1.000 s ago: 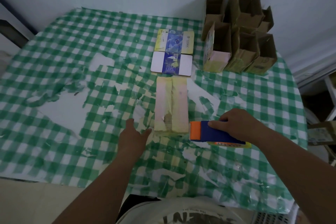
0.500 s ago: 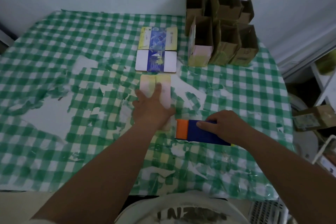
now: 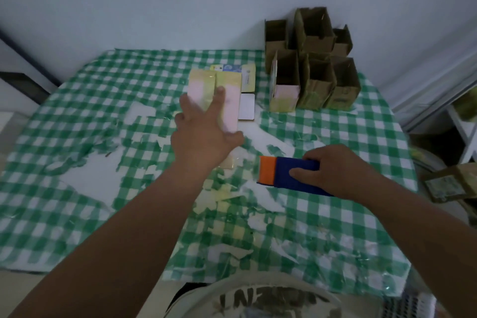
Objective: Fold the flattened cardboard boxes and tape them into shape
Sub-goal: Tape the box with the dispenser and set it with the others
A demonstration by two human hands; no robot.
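Note:
A taped pink and yellow box [image 3: 230, 100] lies at the middle of the table, partly over the stack of flattened printed boxes [image 3: 247, 79]. My left hand [image 3: 201, 134] is spread on top of it, fingers over its near half and thumb at its right edge. My right hand [image 3: 335, 168] grips a blue and orange tape dispenser [image 3: 281, 175], which rests on the table to the right of the box.
Several folded brown boxes [image 3: 317, 75] stand open-topped in a cluster at the back right, against the wall. The green checked tablecloth [image 3: 77, 124] is worn through in white patches. Another box [image 3: 449, 183] sits off the table's right edge.
My left hand came onto the pink and yellow box and moved it away from me, up to the flattened stack. My right hand stayed on the tape dispenser.

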